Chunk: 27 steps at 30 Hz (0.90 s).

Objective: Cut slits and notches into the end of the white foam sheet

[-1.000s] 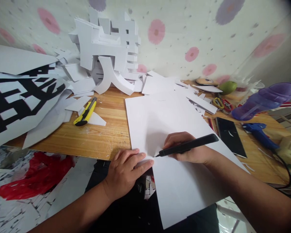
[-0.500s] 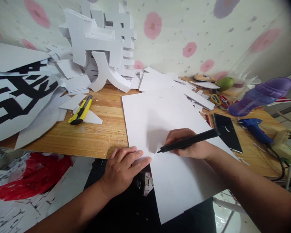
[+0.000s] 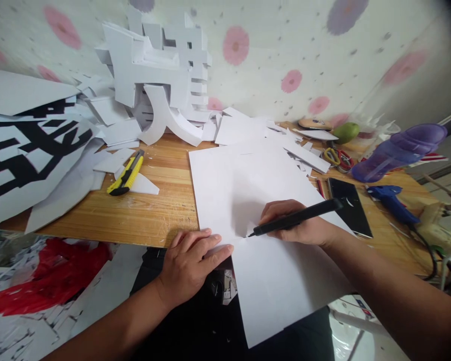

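A large white foam board sheet (image 3: 225,185) lies on the wooden table and sticks out past its front edge. My right hand (image 3: 295,223) grips a black pen (image 3: 300,216), its tip at the board near a short dark mark. Flat on the board's left edge and the table's front rests my left hand (image 3: 191,263), fingers stretched out, holding nothing. To its upper left lies a yellow utility knife (image 3: 125,175) on a white offcut (image 3: 145,184).
A white built-up foam board model (image 3: 154,65) stands against the wall. Patterned paper (image 3: 30,160) lies at left. Scissors (image 3: 338,159), a purple bottle (image 3: 398,150), a black phone-like slab (image 3: 349,205) and a blue glue gun (image 3: 393,200) sit at right. A red bag (image 3: 52,281) lies below.
The pen tip and my right hand have shifted slightly right along the board, and the dark mark shows there. My left hand stays in place. The camera view has tilted slightly.
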Available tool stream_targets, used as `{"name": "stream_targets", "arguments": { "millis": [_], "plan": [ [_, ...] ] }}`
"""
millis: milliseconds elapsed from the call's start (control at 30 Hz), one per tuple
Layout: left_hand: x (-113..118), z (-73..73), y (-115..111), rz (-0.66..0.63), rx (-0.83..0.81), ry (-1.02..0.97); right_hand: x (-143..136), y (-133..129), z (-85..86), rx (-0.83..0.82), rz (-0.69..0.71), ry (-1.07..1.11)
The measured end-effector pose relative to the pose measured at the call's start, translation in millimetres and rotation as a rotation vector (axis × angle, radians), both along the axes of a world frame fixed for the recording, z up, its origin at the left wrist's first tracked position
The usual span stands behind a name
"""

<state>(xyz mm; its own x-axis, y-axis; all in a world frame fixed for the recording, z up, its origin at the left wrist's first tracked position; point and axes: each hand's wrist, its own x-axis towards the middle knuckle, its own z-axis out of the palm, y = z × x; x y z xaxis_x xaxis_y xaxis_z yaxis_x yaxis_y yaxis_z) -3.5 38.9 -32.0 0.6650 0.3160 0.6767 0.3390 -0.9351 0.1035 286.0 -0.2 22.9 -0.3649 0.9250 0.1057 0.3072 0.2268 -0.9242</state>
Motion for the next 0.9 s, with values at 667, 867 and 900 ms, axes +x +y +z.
{"name": "stream_targets", "arguments": {
  "millis": [667, 867, 900],
  "plan": [
    [-12.3, -10.9, -46.2, -0.3, -1.51, -0.171, -32.9, -131.4, -29.0, 0.398, -0.576, -0.598],
    [29.9, -12.8, -58.2, -0.314, -1.967, -0.3, -27.1, -147.3, -40.4, 0.542, -0.616, -0.774],
    [34.2, -11.1, -59.9, -0.298, -2.001, -0.351, -26.4, -148.9, -40.3, 0.576, -0.591, -0.799]
  ]
}}
